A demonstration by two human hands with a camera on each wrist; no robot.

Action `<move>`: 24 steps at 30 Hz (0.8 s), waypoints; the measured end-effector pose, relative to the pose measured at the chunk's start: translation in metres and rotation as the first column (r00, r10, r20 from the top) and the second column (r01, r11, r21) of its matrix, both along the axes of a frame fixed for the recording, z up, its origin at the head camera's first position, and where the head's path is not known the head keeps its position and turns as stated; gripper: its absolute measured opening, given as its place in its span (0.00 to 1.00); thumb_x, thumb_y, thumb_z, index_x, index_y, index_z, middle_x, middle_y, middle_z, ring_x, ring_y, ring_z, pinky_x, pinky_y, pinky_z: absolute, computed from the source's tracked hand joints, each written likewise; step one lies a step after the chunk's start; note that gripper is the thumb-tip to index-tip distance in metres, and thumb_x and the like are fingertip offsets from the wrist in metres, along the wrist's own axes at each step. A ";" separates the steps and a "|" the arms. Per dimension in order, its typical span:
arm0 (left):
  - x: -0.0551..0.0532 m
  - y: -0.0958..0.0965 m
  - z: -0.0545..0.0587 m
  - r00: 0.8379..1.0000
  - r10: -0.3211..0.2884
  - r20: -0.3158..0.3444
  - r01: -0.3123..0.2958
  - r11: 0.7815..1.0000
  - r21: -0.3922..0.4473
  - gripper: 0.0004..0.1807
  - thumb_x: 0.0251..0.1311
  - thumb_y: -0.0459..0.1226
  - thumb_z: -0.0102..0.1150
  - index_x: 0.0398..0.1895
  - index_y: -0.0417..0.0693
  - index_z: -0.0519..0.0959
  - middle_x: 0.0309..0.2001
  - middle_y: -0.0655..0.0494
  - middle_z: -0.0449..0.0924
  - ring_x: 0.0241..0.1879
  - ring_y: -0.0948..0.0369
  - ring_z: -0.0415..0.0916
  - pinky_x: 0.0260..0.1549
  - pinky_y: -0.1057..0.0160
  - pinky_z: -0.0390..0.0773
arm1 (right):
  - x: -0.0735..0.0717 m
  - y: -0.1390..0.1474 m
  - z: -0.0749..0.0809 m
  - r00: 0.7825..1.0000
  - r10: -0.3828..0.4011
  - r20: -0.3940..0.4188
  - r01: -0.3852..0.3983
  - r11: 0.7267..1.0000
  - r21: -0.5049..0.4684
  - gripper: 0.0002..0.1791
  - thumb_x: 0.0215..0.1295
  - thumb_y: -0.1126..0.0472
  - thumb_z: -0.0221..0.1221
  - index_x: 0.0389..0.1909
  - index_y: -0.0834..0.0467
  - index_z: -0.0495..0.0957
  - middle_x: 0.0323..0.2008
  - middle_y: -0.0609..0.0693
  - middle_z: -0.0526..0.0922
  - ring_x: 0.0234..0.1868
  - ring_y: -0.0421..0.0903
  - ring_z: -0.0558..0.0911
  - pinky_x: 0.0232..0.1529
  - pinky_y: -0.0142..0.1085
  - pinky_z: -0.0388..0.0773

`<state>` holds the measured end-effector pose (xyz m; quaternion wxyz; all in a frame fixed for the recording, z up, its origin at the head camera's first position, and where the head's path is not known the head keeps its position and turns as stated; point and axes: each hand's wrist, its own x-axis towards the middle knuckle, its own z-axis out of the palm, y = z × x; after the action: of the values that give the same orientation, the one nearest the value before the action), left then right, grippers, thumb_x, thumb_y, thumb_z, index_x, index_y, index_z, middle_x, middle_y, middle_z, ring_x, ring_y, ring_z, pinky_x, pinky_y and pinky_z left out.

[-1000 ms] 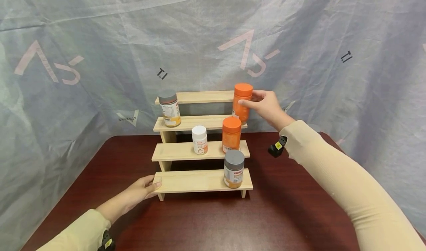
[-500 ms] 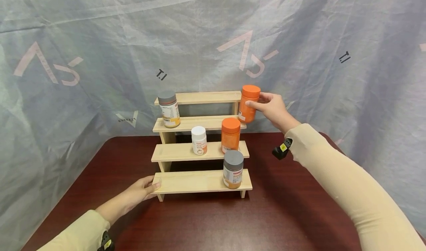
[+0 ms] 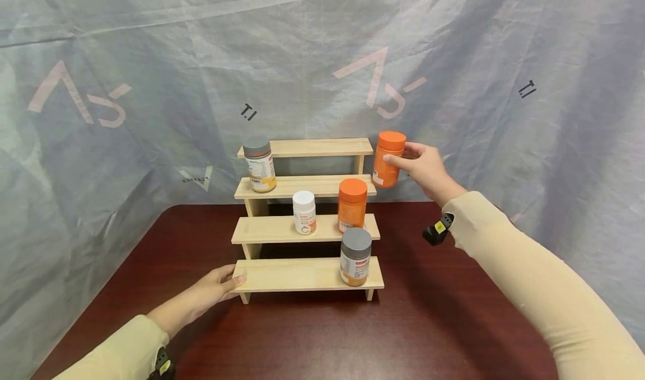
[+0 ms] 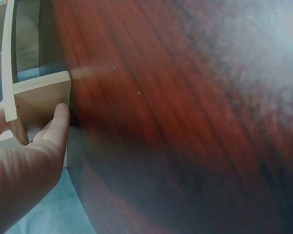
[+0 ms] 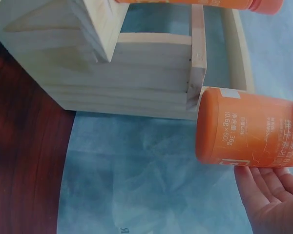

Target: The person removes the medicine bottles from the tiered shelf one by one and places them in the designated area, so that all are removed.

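Note:
My right hand (image 3: 425, 167) grips an orange bottle (image 3: 388, 160) with an orange lid, held upright in the air just off the right end of the stepped wooden rack (image 3: 302, 187). In the right wrist view the held bottle (image 5: 249, 129) shows white printed text, with the fingers against its side. My left hand (image 3: 220, 285) holds the left end of the rack's lowest shelf, thumb on top. The left wrist view shows its fingers (image 4: 62, 114) against the wooden leg (image 4: 44, 97) under that shelf.
A grey-lidded jar (image 3: 260, 167) stands on the second shelf from the top. Below it, one shelf bears a white bottle (image 3: 304, 215) and another orange bottle (image 3: 351, 206). Another grey-lidded jar (image 3: 355, 259) stands on the lowest shelf. A grey cloth (image 3: 302, 61) hangs behind the dark table (image 3: 302, 341).
My right hand has carried the orange bottle to the right, from over the rack's upper shelves to beyond their right end. The left hand has stayed on the lowest shelf.

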<state>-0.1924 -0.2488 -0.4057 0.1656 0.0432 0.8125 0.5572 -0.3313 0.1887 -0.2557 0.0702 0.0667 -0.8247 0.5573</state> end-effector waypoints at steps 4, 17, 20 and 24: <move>0.001 0.000 0.000 1.000 -0.003 0.002 0.003 1.000 0.007 0.33 0.72 0.37 0.48 0.68 0.20 0.51 0.58 0.29 0.70 0.57 0.48 0.75 0.59 0.52 0.77 | 0.001 0.004 -0.002 1.000 -0.014 -0.009 0.014 1.000 0.018 0.42 0.56 0.42 0.68 0.67 0.57 0.68 0.61 0.58 0.74 0.62 0.52 0.72 0.66 0.50 0.70; 0.000 0.000 0.001 1.000 -0.010 0.003 0.010 1.000 0.004 0.32 0.73 0.36 0.47 0.68 0.20 0.51 0.57 0.30 0.71 0.57 0.48 0.75 0.59 0.51 0.76 | 0.000 0.020 -0.023 0.997 -0.081 0.014 0.080 0.996 0.024 0.40 0.59 0.45 0.66 0.67 0.62 0.65 0.63 0.61 0.72 0.63 0.54 0.71 0.67 0.49 0.69; -0.001 0.000 0.000 1.000 -0.010 0.003 0.010 1.000 0.000 0.33 0.73 0.37 0.47 0.68 0.20 0.50 0.57 0.30 0.71 0.57 0.48 0.75 0.59 0.51 0.76 | 0.000 0.024 -0.029 0.996 -0.085 0.005 0.085 0.996 0.035 0.40 0.60 0.45 0.66 0.67 0.62 0.65 0.62 0.61 0.72 0.63 0.54 0.71 0.67 0.48 0.69; -0.001 0.000 -0.001 1.000 -0.015 0.001 0.015 1.000 0.000 0.33 0.73 0.37 0.47 0.68 0.20 0.50 0.58 0.30 0.70 0.57 0.48 0.75 0.60 0.51 0.76 | 0.001 0.029 -0.038 0.996 -0.086 0.013 0.085 0.996 0.038 0.41 0.60 0.45 0.65 0.68 0.62 0.64 0.62 0.62 0.72 0.62 0.55 0.71 0.67 0.48 0.69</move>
<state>-0.1931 -0.2491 -0.4066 0.1701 0.0489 0.8121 0.5561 -0.3303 0.2179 -0.2942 0.0866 0.0284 -0.8376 0.5386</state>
